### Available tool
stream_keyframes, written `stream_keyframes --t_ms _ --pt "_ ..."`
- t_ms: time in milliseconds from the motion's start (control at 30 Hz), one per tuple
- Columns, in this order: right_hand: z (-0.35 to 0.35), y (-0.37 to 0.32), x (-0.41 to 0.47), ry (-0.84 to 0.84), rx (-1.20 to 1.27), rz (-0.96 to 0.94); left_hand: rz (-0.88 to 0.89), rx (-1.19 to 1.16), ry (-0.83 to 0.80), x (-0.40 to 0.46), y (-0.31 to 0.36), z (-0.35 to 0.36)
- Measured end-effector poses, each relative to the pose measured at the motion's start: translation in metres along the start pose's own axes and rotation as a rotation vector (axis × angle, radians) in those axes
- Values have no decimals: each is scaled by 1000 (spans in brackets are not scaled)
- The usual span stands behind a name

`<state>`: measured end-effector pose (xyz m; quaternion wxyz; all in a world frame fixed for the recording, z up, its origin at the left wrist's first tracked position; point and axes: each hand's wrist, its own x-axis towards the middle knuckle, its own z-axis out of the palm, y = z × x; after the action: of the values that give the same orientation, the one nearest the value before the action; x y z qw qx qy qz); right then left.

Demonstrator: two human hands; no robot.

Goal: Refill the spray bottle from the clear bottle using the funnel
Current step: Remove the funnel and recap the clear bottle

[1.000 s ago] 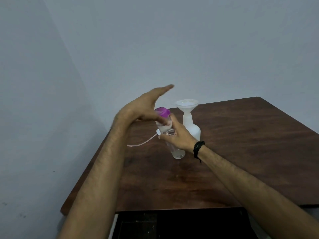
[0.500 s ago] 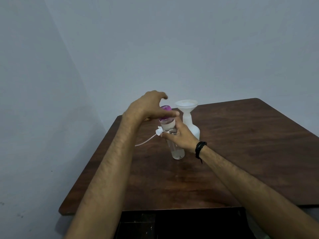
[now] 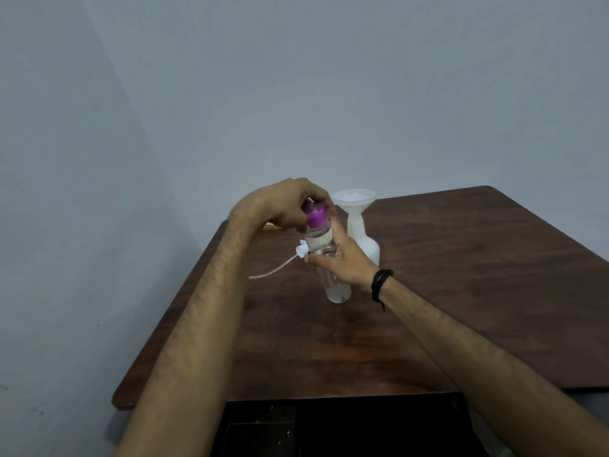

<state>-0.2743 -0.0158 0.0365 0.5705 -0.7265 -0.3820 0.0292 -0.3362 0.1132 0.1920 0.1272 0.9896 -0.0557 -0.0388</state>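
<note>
On the wooden table [image 3: 461,291], head view, the right hand [image 3: 346,258] grips the standing clear bottle [image 3: 329,268] at mid-body. The left hand [image 3: 283,206], flat and open a second ago, now has its fingers curled round the purple cap [image 3: 315,218], probably starting to unscrew it. Just behind, the funnel [image 3: 354,201] sits in the white spray bottle [image 3: 364,239]; its detached spray head [image 3: 301,250] lies beside.

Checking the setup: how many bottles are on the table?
2: the clear bottle gripped by both hands, and the white spray bottle behind it, funnel in its neck.
</note>
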Motion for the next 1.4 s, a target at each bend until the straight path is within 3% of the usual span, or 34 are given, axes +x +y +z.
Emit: stream_keyframes --t_ms 100,167,233,400,467,533,600,733,800,900,967,1033,1200,1333,1400 --pt "-1 1 0 15 5 10 -55 9 96 -2 4 5" --pt "-2 1 -1 19 7 14 -211 98 250 -1 8 10" --pt "-4 0 -2 30 15 11 -286 181 295 1 11 9" --pt "-5 1 -5 47 44 6 17 28 45 1 7 1" --pt "-5 1 -6 46 61 20 57 -57 138 -2 11 4" --pt "-6 2 -6 42 88 25 -51 17 295 0 18 11" --pt "-8 4 -7 43 94 38 -150 96 320 4 23 17" --pt "-8 4 -10 71 82 67 168 -260 111 4 29 26" --pt "-8 3 -10 75 97 63 247 -400 192 3 31 28" --pt "-8 1 -10 50 89 35 44 -151 468 8 29 31" --pt "-8 2 -11 36 72 42 -90 25 457 7 26 31" --pt "-9 1 -14 42 62 53 -58 -45 404 7 21 32" --pt "-22 4 -21 44 61 69 207 -415 226 8 26 44" --pt "-41 6 -32 98 41 52 111 -416 514 18 31 59" --pt "-51 7 -36 111 43 31 50 -450 580 20 32 62"
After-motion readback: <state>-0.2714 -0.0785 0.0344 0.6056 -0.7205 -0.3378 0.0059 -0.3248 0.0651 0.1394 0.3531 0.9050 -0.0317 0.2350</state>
